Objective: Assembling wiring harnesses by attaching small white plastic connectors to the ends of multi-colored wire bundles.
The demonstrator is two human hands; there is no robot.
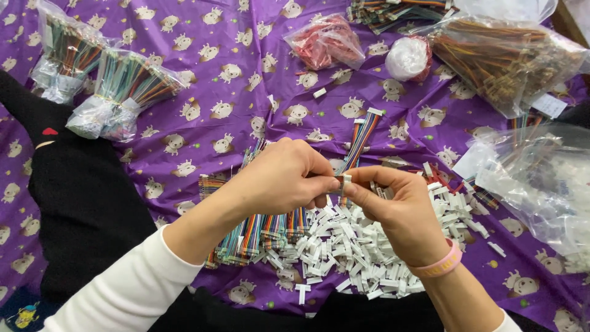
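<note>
White connector (344, 182) on ribbon cable (362, 136), pinched between left hand (286, 178) and right hand (396, 206) fingertips

Matt, smooth white plastic on the connector housings (362, 246); just left of that heap, glossy insulated ribbon wires (264, 237). Beneath, printed purple cloth (233, 43), faintly sheened. Beyond, crinkled clear plastic bags (510, 61), shiny.

Clear bags of coloured wires (117, 92) lay far left of the grip; a red-filled bag (324, 40) above it; brown-wire bags (507, 61) with a white label (549, 105) upper right.
</note>
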